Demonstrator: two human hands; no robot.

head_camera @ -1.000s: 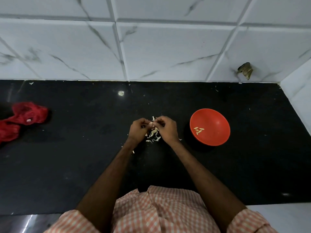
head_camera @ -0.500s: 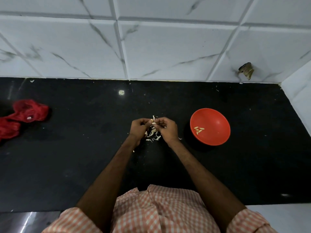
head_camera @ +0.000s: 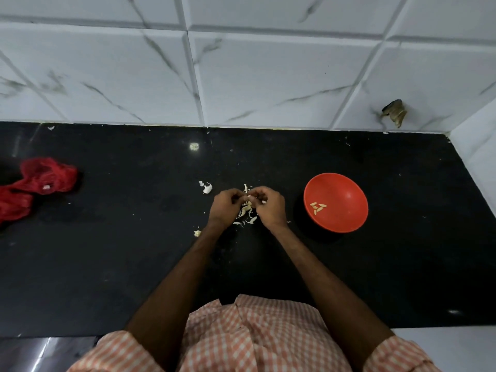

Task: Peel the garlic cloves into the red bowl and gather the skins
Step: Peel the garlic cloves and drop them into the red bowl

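My left hand (head_camera: 225,206) and my right hand (head_camera: 269,206) meet fingertip to fingertip over the black counter, both pinching a small garlic clove (head_camera: 250,196) that is mostly hidden by the fingers. Under and between the hands lies a loose heap of white garlic skins (head_camera: 245,216). Another skin piece (head_camera: 207,188) lies a little to the left of the hands, and a small scrap (head_camera: 197,233) sits near my left wrist. The red bowl (head_camera: 346,210) stands to the right of my right hand, with several peeled cloves (head_camera: 317,207) in it.
A red mesh bag (head_camera: 40,181) lies crumpled at the counter's far left. White marbled wall tiles (head_camera: 268,76) rise behind the counter, and a white side wall (head_camera: 480,157) closes the right end. The counter's front edge (head_camera: 67,334) runs near my checked shirt.
Both hands stay together over the skin heap with only small finger movements. A skin piece now shows on the counter left of the hands.
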